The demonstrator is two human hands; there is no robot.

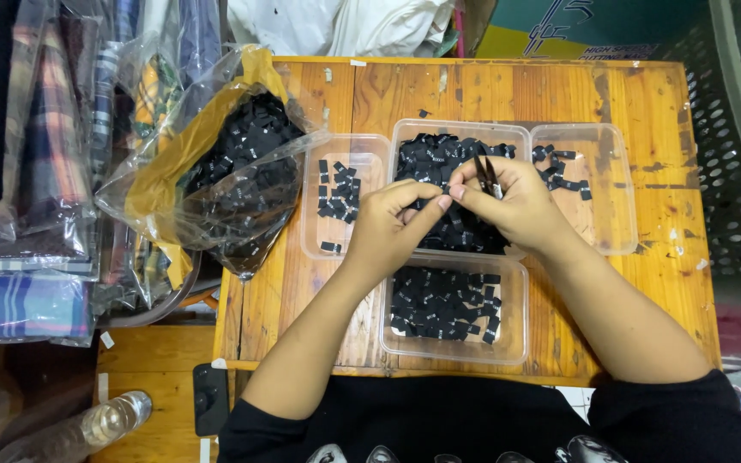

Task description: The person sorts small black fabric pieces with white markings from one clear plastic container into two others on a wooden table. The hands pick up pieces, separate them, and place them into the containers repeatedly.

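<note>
My left hand (392, 225) and my right hand (512, 201) meet over the middle clear plastic tray (460, 130), which is heaped with small black fabric labels. Thumbs and forefingers of both hands pinch a small black label (444, 199) between them. My right hand also holds small black snips (486, 176), their tips pointing away from me. A near tray (516, 343) holds a flat layer of black labels. The left tray (315, 249) has a few labels, and so does the right tray (619, 231).
The trays sit on a worn wooden table (645, 111). A clear plastic bag (225, 163) full of black labels slumps at the table's left edge. Bagged folded fabrics (36, 171) are stacked to the left. A plastic bottle (109, 422) and a perforated basket (731, 154) flank the table.
</note>
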